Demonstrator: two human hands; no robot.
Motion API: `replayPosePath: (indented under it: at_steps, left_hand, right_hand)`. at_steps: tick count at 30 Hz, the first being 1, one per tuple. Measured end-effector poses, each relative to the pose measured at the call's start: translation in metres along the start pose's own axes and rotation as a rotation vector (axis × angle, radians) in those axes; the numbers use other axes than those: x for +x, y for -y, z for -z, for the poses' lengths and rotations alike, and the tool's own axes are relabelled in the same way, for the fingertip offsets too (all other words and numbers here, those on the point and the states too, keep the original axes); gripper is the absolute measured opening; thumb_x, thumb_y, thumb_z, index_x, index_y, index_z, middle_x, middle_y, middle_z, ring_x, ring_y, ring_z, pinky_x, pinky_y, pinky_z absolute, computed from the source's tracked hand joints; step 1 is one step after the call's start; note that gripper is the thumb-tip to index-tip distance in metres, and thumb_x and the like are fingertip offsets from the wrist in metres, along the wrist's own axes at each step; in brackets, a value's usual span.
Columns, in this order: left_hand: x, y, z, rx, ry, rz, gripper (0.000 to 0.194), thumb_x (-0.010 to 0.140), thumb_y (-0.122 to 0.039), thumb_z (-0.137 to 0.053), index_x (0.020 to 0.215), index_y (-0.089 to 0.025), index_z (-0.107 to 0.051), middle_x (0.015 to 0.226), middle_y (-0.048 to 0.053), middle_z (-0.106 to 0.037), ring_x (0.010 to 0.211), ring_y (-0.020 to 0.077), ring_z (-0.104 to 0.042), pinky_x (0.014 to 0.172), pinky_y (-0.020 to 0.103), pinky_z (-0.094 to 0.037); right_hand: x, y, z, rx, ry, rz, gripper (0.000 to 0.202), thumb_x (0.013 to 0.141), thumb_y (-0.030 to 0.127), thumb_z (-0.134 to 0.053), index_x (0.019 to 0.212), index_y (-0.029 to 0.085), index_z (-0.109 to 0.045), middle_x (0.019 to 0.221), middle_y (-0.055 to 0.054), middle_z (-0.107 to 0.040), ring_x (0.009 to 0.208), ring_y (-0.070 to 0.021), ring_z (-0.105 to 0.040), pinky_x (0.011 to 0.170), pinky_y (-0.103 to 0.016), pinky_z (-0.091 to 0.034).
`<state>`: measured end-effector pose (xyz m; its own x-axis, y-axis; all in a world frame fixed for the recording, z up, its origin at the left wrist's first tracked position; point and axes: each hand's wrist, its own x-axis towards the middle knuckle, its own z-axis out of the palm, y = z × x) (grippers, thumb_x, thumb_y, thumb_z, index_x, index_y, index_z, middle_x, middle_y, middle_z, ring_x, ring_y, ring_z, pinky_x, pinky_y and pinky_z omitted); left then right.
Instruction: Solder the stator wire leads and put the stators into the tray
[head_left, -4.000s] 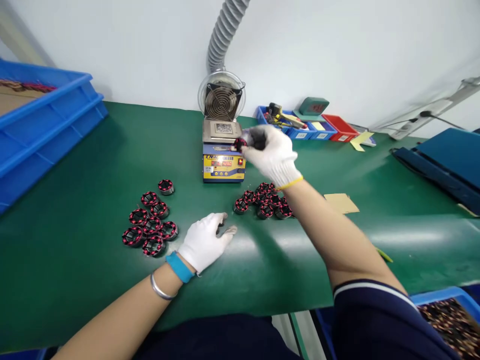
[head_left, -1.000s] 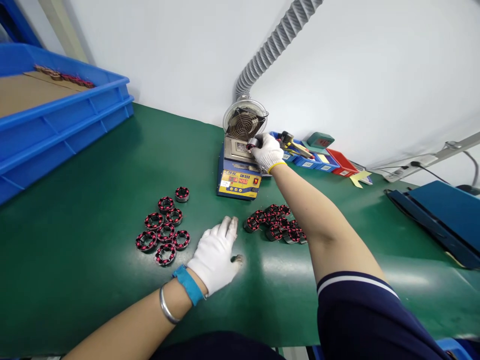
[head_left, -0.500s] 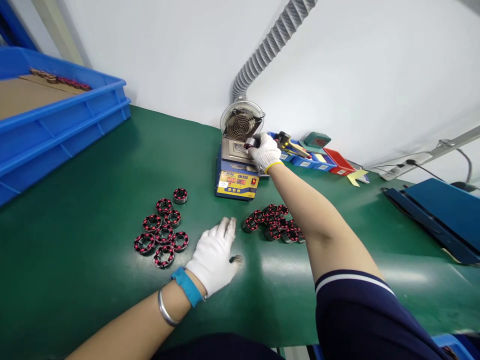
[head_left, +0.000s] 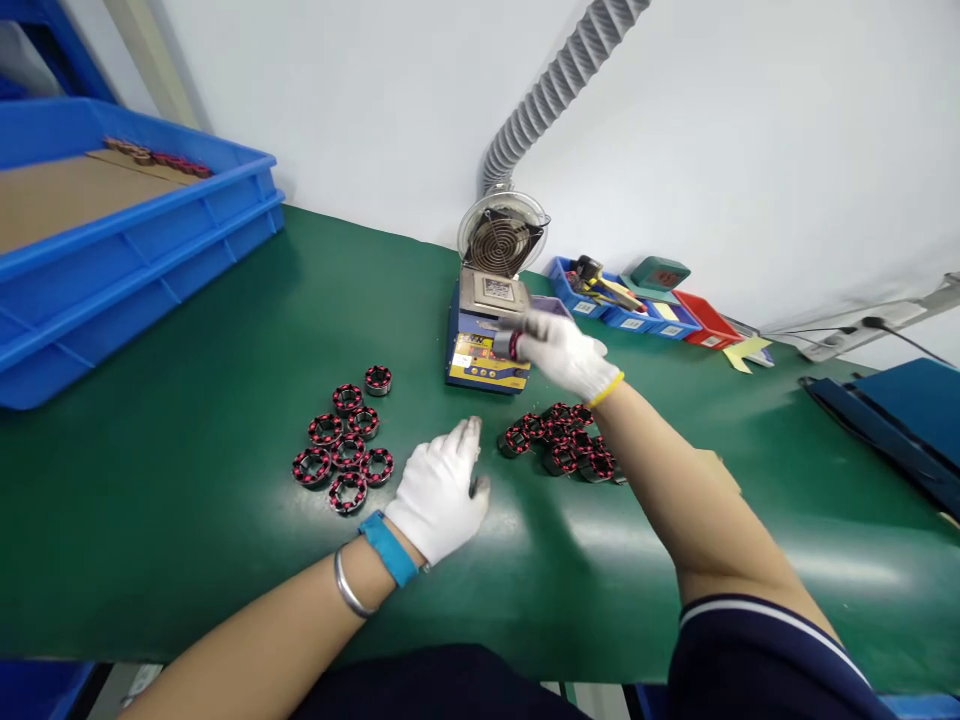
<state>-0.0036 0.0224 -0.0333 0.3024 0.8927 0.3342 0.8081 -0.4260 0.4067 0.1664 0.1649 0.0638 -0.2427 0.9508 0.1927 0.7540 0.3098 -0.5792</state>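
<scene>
My right hand (head_left: 566, 352), in a white glove and slightly blurred, grips a motor stator (head_left: 507, 345) between thumb and fingers. It holds the stator in front of a blue and yellow solder pot (head_left: 487, 372) with a lit display, partly covering the front panel. Resting on the green table, my left hand (head_left: 441, 490) is gloved too, its fingers stretched out and nothing held. To its left sits a loose group of stators (head_left: 348, 452) with red and black windings. A tighter pile of stators (head_left: 559, 437) lies to its right, partly hidden by my right forearm.
Behind the pot stands a round fan (head_left: 501, 243) with a grey hose (head_left: 555, 95) rising from it. Small blue bins (head_left: 630, 318) and a red bin (head_left: 703, 318) line the wall. A large blue crate (head_left: 142, 255) occupies the left; a dark blue folder (head_left: 900, 420) lies right.
My right hand has come down and towards me from the pot's top with the stator still in it. The left hand stays flat on the table. The view has shifted slightly.
</scene>
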Motion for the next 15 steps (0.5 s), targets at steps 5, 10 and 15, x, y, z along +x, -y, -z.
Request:
replayPosePath:
  at_steps: [5, 10, 15]
  left_hand:
    - [0.001, 0.008, 0.004, -0.132, -0.540, -0.145, 0.051, 0.074, -0.010, -0.049, 0.125, -0.011, -0.049, 0.119, 0.014, -0.063, 0.100, 0.0257, -0.062, 0.084, 0.039, -0.052]
    - [-0.005, 0.002, 0.005, -0.294, -0.573, -0.278, 0.050, 0.075, -0.006, -0.049, 0.124, -0.015, -0.049, 0.115, 0.013, -0.065, 0.102, 0.0251, -0.063, 0.085, 0.040, -0.053]
    - [-0.011, -0.002, 0.015, -0.446, -0.638, -0.422, 0.056, 0.072, -0.002, -0.047, 0.126, -0.017, -0.048, 0.112, 0.013, -0.066, 0.103, 0.0207, -0.063, 0.086, 0.035, -0.053]
  right_hand:
    - [-0.059, 0.010, -0.027, -0.423, 0.527, 0.097, 0.042, 0.080, 0.017, -0.049, 0.119, 0.025, -0.063, 0.111, -0.003, -0.069, 0.103, -0.0205, -0.063, 0.087, -0.030, -0.050]
    - [-0.057, 0.004, -0.013, -0.755, 0.611, 0.043, 0.041, 0.081, 0.026, -0.051, 0.120, 0.024, -0.063, 0.113, -0.007, -0.068, 0.106, -0.0263, -0.062, 0.083, -0.032, -0.050]
    - [-0.044, 0.030, -0.036, -0.550, 0.314, 0.116, 0.060, 0.080, 0.036, -0.056, 0.138, 0.027, -0.044, 0.136, -0.007, -0.053, 0.118, -0.0284, -0.054, 0.092, -0.039, -0.047]
